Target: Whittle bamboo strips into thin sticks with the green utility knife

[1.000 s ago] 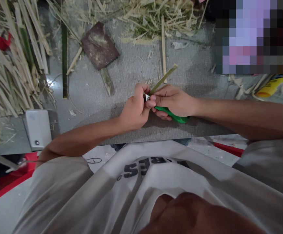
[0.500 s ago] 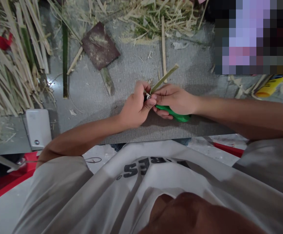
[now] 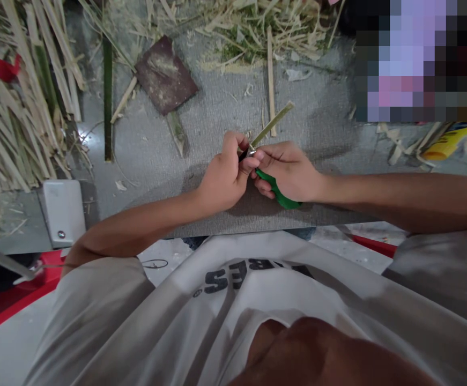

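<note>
My left hand (image 3: 223, 177) is closed round the near end of a thin green bamboo strip (image 3: 272, 121) that points up and to the right over the grey mat (image 3: 217, 115). My right hand (image 3: 287, 169) grips a green-handled knife (image 3: 277, 193), its thumb pressed toward the strip where the two hands meet. The blade is mostly hidden between the fingers. Both hands hover just above the mat near its front edge.
A dark brown square block (image 3: 165, 75) and a pale stick (image 3: 271, 75) lie on the mat. Heaps of bamboo strips (image 3: 20, 112) and shavings (image 3: 257, 27) lie left and behind. A white box (image 3: 63, 212) sits at left, a yellow container (image 3: 446, 142) at right.
The hands shifted slightly upward and the knife handle swung to a steeper angle; the strip's far tip moved a little higher.
</note>
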Demonstrator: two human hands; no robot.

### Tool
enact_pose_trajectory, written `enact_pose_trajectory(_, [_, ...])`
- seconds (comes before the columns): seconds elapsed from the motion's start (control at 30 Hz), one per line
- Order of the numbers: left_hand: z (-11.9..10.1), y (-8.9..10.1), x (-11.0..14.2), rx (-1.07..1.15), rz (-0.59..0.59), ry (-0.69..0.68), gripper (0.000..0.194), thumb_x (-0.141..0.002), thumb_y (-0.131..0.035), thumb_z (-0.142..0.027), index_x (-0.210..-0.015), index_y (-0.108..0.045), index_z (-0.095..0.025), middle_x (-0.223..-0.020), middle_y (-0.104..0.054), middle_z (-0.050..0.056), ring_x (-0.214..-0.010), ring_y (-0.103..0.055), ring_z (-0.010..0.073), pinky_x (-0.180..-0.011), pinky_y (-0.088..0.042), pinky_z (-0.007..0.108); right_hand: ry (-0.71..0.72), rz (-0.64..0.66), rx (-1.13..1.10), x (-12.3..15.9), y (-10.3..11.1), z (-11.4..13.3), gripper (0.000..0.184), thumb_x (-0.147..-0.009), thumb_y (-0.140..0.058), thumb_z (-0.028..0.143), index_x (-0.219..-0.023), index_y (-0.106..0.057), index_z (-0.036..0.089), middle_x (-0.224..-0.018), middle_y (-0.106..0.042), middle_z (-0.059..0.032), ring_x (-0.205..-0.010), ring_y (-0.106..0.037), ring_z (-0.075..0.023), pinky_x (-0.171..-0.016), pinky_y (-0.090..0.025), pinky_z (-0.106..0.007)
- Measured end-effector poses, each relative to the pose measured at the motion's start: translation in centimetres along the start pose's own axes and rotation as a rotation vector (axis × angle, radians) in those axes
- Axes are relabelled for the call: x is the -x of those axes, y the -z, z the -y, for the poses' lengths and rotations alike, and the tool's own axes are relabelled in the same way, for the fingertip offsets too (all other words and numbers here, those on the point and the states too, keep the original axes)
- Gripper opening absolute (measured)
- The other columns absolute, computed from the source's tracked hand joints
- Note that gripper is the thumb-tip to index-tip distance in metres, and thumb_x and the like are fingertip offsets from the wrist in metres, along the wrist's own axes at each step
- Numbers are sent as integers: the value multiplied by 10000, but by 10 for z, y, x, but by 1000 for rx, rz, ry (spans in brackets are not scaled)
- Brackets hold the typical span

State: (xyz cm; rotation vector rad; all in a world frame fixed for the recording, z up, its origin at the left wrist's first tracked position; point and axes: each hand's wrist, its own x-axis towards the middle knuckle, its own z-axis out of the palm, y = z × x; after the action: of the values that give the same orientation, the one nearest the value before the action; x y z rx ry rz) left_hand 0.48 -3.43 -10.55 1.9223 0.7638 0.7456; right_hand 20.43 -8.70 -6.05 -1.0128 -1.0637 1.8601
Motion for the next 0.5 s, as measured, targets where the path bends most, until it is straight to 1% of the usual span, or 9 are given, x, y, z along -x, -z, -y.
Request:
enact_pose_trajectory(0.07, [-1,1,-1,9,9,4,551,-1118,-472,-826,-1236,-475,-288,-921,-674,6,-696,-663,179,-652,-468,371,12,13,0,0,2,1,660,-1067,-728,808,-877,-562,198,-595,-513,44,-475,-474,-93,-432,-426,-211])
enact_pose_trajectory(0.13, [-1,2,-1,6,13,0,571,-1119,-438,-840,-1242,-473,-284,-900,-659,1,-717,-668,189,-652,-476,370,-22,97,-15,-4,8,3,658,-1065,-751,787,-852,-571,191,-579,-515,44,-449,-470,-91,-410,-427,-214])
enact_pose_trajectory(0.23, [2,1,-2,8,11,-27,546,-1128,-438,-823,-1227,-485,-289,-879,-655,3,-704,-647,195,-624,-472,378,-149,252,-62,-11,20,10,637,-1032,-825,747,-849,-607,177,-560,-509,49,-425,-496,-103,-387,-438,-223])
enact_pose_trajectory(0.3, [5,0,-2,18,12,-47,503,-1136,-453,-794,-1204,-490,-296,-872,-654,4,-655,-607,186,-592,-451,383,-220,297,-81,-15,26,14,604,-1023,-860,704,-853,-635,170,-549,-507,47,-422,-508,-110,-385,-444,-225])
enact_pose_trajectory(0.37, [7,-1,-2,23,0,-64,499,-1130,-473,-792,-1205,-489,-299,-858,-647,0,-618,-574,181,-571,-430,385,-225,281,-100,-16,26,15,587,-1015,-881,681,-847,-649,168,-556,-509,42,-434,-509,-110,-384,-446,-226])
enact_pose_trajectory(0.43, [7,-1,-1,19,-13,-77,517,-1124,-477,-805,-1232,-484,-299,-850,-640,-5,-608,-572,183,-560,-422,382,-167,235,-121,-14,23,14,597,-1005,-888,690,-842,-649,168,-579,-509,39,-454,-508,-106,-392,-460,-227])
enact_pose_trajectory(0.5, [5,-2,2,9,-13,-58,528,-1125,-472,-809,-1262,-481,-299,-852,-645,-5,-621,-594,189,-568,-434,384,-104,196,-115,-10,17,12,604,-1020,-867,700,-853,-642,165,-598,-519,39,-465,-497,-96,-411,-467,-223])
